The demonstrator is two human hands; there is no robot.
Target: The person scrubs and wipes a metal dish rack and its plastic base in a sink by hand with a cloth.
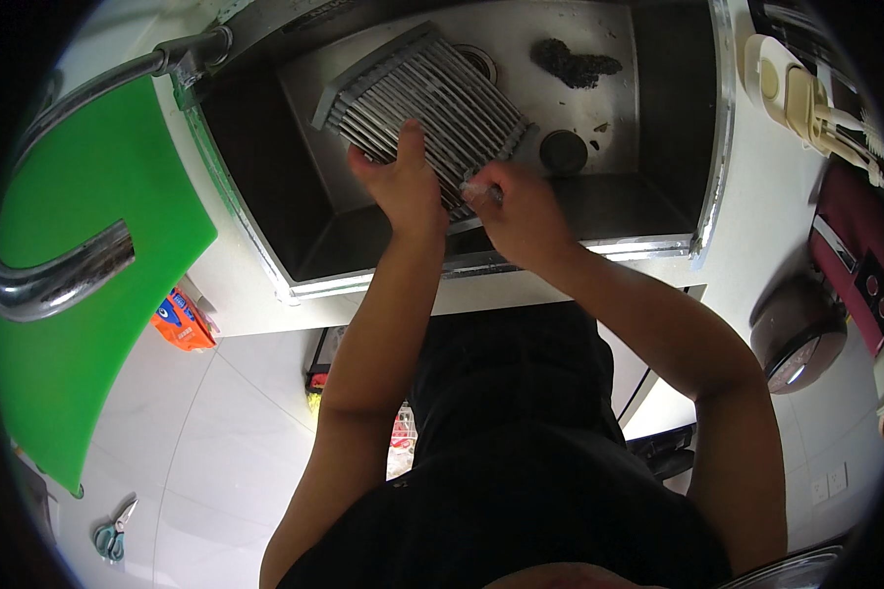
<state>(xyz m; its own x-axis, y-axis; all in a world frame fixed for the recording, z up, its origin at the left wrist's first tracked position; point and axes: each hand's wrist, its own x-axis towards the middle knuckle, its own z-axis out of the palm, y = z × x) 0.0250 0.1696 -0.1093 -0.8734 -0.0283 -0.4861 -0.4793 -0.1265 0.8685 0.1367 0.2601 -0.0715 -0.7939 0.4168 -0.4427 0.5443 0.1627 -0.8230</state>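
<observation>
A grey slatted panel (pixel 431 99) is held tilted over the stainless steel sink (pixel 309 221), partly hiding the round drain (pixel 482 60). My left hand (pixel 411 188) grips its lower-left edge, with the thumb lying across the slats. At the lower-right edge, my right hand (pixel 527 213) pinches a small, pale, crumpled scrap (pixel 479 193) against the slat ends. That scrap is blurred, so its material is unclear. On the sink floor lie a dark, clumped mass (pixel 574 64) and a dark round disc (pixel 563 152), with small bits of debris around them.
A chrome faucet (pixel 62 269) curves in at the left, over a green cutting board (pixel 103 169). An orange packet (pixel 182 322) and scissors (pixel 114 534) appear at lower left. Cream-handled brushes (pixel 788 85) and a dark rounded appliance (pixel 797 335) stand at the right.
</observation>
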